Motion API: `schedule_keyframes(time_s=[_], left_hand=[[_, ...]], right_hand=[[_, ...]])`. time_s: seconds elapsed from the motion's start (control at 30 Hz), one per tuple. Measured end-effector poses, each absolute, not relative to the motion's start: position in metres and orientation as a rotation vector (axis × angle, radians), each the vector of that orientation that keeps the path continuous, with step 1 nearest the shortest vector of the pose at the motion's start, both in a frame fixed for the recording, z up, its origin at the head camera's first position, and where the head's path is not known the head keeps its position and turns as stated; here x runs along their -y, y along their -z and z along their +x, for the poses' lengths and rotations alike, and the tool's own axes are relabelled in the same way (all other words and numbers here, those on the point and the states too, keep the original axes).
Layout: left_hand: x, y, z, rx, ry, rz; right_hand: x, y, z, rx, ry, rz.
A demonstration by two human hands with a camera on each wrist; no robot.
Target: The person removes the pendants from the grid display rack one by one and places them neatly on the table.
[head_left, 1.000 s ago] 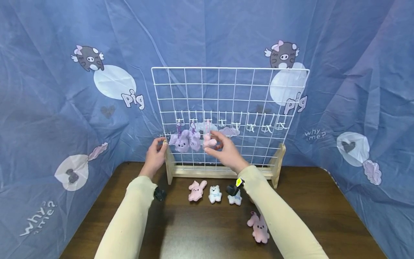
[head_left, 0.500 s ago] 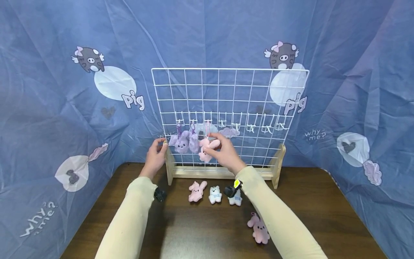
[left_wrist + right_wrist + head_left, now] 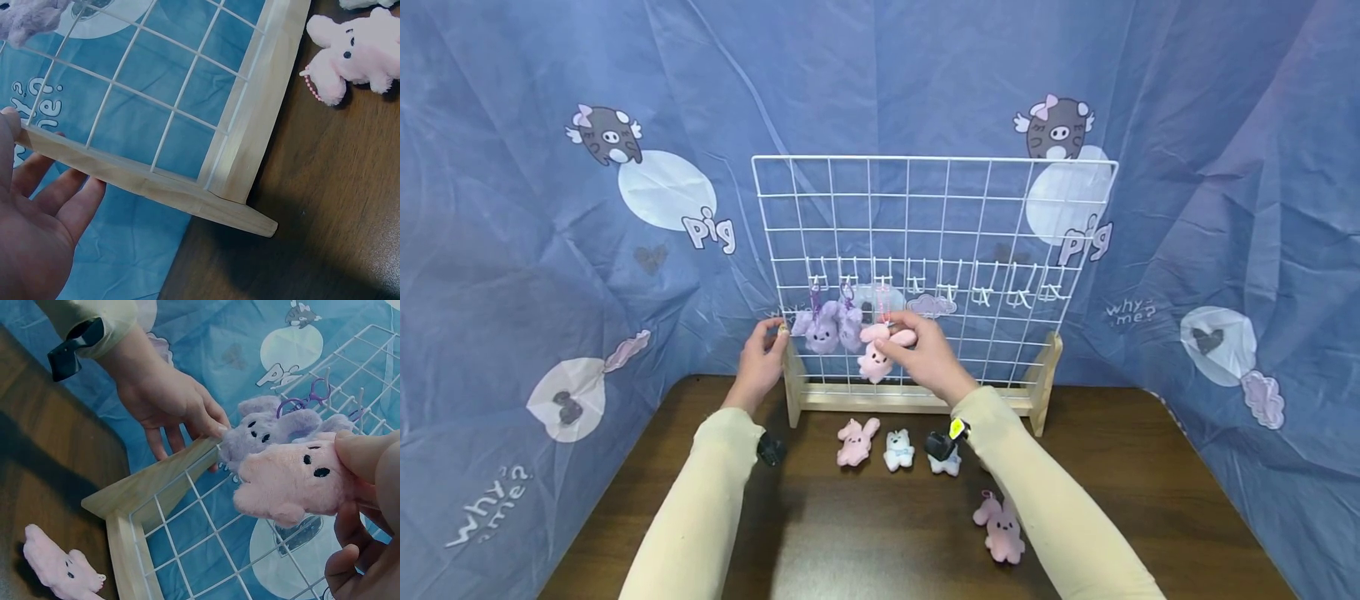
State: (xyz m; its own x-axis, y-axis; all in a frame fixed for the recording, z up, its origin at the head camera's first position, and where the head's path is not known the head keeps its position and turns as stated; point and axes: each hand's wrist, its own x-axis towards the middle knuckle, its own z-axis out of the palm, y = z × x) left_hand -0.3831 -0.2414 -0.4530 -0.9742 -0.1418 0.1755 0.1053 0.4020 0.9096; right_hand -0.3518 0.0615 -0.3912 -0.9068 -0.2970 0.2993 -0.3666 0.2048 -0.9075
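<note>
Head view — right grip pinches pink plush (left grip clasps wooden upright).

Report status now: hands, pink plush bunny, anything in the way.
Left hand grips pale wooden upright. Right hand pinches pink plush bunny, pink cord up to white metal hook. Furry purple plush toy hangs close beside; no blockage seen.

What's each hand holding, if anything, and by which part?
The right hand pinches a pink plush bunny by its head. The left hand grips the white wire grid rack by the upper end of its pale wooden side post.
</note>
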Motion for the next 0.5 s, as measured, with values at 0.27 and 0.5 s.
schedule_keyframes(time_s=[0.27,0.5], left_hand=[[0.242,0.454,-0.383,2.436,1.608,0.029],[0.241,0.453,-0.383,2.442,1.594,0.025]], right_hand=[[-0.063,0.384,-0.346,2.370,-1.871,0.695],[-0.066,0.377,-0.339,2.354,-1.866,0.746]])
